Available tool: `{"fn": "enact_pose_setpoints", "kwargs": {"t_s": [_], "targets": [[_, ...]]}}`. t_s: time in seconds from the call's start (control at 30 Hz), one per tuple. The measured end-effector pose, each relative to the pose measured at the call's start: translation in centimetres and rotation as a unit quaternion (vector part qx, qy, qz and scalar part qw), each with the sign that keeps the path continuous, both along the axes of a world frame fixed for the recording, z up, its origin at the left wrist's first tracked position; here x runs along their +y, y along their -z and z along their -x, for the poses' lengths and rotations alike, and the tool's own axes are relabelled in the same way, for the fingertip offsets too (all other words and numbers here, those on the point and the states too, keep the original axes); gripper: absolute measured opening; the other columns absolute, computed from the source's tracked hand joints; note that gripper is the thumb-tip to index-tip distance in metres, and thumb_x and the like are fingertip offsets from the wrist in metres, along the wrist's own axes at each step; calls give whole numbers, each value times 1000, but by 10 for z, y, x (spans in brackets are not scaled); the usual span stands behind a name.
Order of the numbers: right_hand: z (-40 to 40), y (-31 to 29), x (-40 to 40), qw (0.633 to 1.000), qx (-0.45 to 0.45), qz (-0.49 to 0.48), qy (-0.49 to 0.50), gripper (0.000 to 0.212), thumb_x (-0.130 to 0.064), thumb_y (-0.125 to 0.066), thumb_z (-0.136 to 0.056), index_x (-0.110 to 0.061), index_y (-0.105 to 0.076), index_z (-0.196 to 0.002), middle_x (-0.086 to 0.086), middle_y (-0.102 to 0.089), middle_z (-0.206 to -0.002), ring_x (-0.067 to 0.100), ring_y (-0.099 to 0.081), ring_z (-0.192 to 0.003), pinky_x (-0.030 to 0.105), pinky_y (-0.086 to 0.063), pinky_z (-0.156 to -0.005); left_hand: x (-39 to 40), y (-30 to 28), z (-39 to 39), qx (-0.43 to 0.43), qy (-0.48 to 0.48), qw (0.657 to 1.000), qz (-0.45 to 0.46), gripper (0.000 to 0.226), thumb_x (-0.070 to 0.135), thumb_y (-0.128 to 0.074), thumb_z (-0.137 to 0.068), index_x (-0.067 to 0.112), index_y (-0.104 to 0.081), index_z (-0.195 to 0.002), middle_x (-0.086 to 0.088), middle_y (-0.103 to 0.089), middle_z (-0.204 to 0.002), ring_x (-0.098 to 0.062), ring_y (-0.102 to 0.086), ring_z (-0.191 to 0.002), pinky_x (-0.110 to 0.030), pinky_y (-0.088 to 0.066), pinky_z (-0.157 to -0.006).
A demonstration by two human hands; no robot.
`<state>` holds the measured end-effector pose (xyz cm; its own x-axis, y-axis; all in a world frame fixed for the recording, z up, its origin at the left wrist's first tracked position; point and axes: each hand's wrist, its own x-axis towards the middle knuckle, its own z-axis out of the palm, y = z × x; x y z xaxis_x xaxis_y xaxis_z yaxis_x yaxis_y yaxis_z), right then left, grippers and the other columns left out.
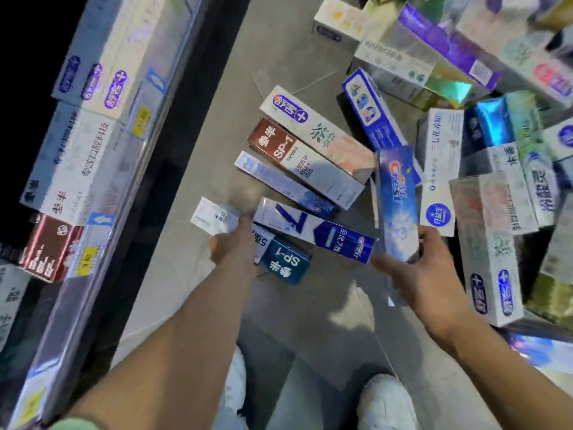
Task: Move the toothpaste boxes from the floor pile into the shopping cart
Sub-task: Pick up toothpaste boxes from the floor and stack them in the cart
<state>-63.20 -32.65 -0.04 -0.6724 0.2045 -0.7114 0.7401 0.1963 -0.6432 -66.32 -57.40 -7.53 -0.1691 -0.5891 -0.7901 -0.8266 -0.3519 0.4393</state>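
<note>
Grey tiled floor, seams running diagonally, dim light with a glare on glossy cardboard. Along the left, a shelf stocked with boxed toothpaste, yellow price tags on its edge. Toothpaste boxes scattered flat on the tiles mid-frame; many more heaped at the right, whether inside the cart impossible to tell. Right hand curled round the lower end of a blue Crest box, lifted upright just beside the heap. Left hand down among the floor boxes, gripping a white box, fingers blurred. White shoes on the tiles below.
</note>
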Motion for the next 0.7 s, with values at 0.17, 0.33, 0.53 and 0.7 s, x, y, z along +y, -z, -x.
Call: {"fn": "enact_pose_setpoints", "kwargs": {"t_s": [0.17,0.33,0.53,0.7], "targets": [[7,-27,6,999,8,19,36,49,-6,-79,-81,-16,-46,-116,-1,-61,-95,13,-59,-76,31,-49,-61,4,-53,-9,13,93,994,49,60,57,-66,-75,19,-53,-120,-7,-70,-103,-23,-71,-83,-34,-58,-65],[11,-93,-2,996,28,46,65,45,-6,-80,-78,-25,-51,-106,4,-70,-95,26,-67,-81,46,-56,-74,30,-158,-11,157,189,969,16,45,49,-68,-82,27,-44,-113,-1,-65,-104,-19,-69,-89,-41,-59,-77],[21,-240,-7,988,66,79,119,57,-19,-83,-64,-15,-54,-112,15,-72,-94,36,-69,-78,54,-58,-72,74,-317,7,235,280,927,-80,50,40,-82,-79,29,-55,-121,7,-73,-106,-8,-73,-87,-32,-58,-77],[12,-401,7,973,110,127,160,54,-24,-85,-65,-20,-56,-111,12,-73,-91,35,-69,-80,57,-56,-79,99,-475,26,275,352,887,-115,53,24,-90,-70,17,-62,-114,-4,-77,-100,-19,-74,-83,-33,-59,-70]]}}
